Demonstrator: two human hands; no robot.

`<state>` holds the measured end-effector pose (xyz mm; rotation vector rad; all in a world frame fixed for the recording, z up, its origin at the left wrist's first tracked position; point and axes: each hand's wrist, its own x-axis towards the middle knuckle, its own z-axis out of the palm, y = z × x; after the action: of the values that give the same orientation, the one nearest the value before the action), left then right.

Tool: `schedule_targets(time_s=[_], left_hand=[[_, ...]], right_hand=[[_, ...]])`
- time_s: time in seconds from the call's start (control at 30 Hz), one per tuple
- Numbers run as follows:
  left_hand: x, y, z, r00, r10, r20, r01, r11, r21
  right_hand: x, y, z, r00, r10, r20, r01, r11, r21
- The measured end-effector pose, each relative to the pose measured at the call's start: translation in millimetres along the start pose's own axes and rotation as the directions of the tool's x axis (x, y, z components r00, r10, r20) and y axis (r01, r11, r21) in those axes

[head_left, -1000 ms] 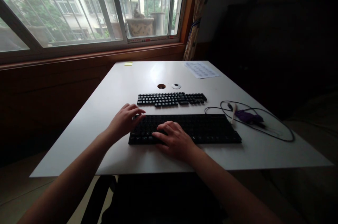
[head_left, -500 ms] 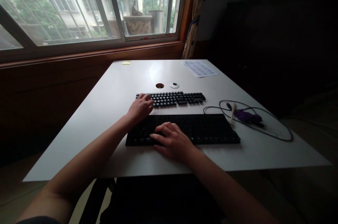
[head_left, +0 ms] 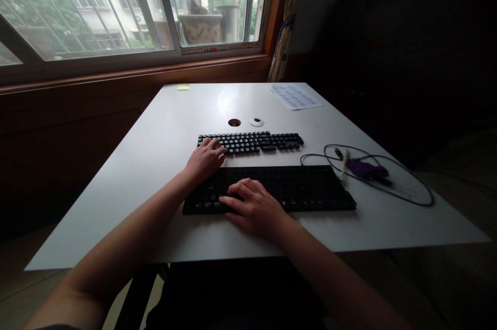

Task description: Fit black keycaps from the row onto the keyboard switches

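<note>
A black keyboard (head_left: 310,190) lies on the white table, its surface dark and its key positions hard to make out. Behind it, black keycaps (head_left: 248,142) are laid out in keyboard-like rows. My left hand (head_left: 207,158) reaches over the keyboard's left end to the front left of these rows. Its fingers are bent down and drawn together at the keycaps; what is between them, if anything, is hidden. Resting on the front left half of the keyboard is my right hand (head_left: 254,207), thumb and index finger apart, the other fingers bent, with nothing visible in it.
A black cable (head_left: 404,166) loops at the right, around a purple item (head_left: 367,169) and a pale stick-like piece (head_left: 344,164). Farther back are a round hole (head_left: 234,123), a white ring-shaped cover (head_left: 257,122), printed paper (head_left: 297,97) and a yellow note (head_left: 183,87).
My left hand has moved from the keyboard's upper left corner forward to the keycap rows and stayed there. My right hand has hardly moved on the keyboard. The view has shifted slightly.
</note>
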<state>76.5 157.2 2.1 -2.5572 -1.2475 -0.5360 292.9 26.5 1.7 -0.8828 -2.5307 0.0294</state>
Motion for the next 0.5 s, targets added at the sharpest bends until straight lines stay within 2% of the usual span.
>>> schedule_targets(time_s=[0.5], left_hand=[[-0.5,1.4,-1.8,1.000,-0.006,0.026,0.006,1.000,-0.017]], right_hand=[[-1.2,1.1,1.6,1.000,-0.002,0.004,0.002,1.000,0.001]])
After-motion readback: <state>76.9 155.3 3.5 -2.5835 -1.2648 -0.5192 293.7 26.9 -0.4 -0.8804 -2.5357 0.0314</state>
